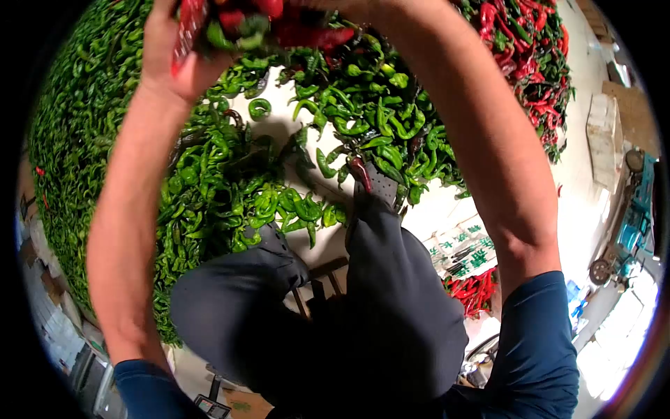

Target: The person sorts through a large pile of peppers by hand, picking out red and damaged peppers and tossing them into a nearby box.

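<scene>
Both arms reach up to the top edge of the head view. My left hand (183, 59) is closed around several red and green peppers (244, 24), with part of the hand cut off by the frame edge. Of my right hand (349, 8), only a part near the wrist shows beside the same peppers; its fingers are hidden. Below the hands, loose green peppers (258, 108) lie on the pale floor. One dark red pepper (360, 174) rests by a grey shoe (380, 185).
A large heap of green peppers (84, 140) fills the left side. Red peppers (530, 63) are piled at the upper right. A printed white sack (464, 248) and more red peppers (474, 292) lie beside the right knee. A teal wheeled machine (631, 216) stands far right.
</scene>
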